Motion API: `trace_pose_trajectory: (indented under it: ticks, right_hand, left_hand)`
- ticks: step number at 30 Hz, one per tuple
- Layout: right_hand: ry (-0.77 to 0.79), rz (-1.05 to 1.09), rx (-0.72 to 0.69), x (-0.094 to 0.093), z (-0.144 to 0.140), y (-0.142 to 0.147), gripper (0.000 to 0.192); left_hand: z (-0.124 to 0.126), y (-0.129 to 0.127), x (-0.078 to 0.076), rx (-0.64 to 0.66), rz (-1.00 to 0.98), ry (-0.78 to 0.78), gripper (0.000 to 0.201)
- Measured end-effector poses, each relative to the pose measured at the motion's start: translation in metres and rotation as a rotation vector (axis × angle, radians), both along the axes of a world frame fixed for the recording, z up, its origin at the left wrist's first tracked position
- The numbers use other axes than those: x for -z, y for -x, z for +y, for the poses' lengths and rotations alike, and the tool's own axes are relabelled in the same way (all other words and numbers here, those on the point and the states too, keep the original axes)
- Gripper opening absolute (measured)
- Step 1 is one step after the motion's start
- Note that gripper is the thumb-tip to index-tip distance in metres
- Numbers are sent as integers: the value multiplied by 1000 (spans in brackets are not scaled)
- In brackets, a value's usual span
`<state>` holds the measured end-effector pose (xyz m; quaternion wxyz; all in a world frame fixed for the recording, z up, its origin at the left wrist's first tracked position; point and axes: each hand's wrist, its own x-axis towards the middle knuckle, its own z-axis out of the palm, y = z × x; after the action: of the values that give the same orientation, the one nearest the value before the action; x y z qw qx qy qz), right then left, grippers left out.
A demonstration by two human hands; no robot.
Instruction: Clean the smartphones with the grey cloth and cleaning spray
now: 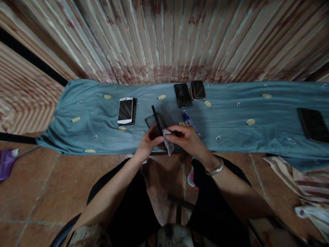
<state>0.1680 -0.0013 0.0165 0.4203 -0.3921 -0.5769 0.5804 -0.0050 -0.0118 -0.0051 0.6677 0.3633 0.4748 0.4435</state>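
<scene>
My left hand [149,140] holds a thin black phone [157,120] on its edge, tilted up over the blue cloth [89,113]. My right hand [186,139] pinches a small white wipe [168,143] against the phone's lower part. A dark glass sheet or second phone [151,120] lies flat just behind the held one. A small bottle with a blue cap [189,122] lies on the cloth just past my right hand.
A white phone [125,110] lies left on a dark one. Two dark phones [183,95] [198,90] sit at the back, another dark device [313,125] far right. A striped curtain hangs behind. Tiled floor, a purple object [6,163] left, white bag [312,212] right.
</scene>
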Motion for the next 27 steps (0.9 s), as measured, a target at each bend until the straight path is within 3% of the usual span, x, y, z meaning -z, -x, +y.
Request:
trace_pose_trajectory:
  ticks: [4,16,22,27]
  right_hand:
    - [-3,-1,45,1,1,0,25]
    - [-207,-198,317,-3,4,1,21]
    - [-232,-217,402,-3,12,-3,26]
    - [-248,-216,369,-4,16,-5,31]
  left_hand:
    - [0,0,3,34,36,-34,90]
    - [-6,-9,10,103,114,-88,92]
    - [-12,-13,3,175,207,-103,98]
    - [-16,-16,-4,237,203,-71,99]
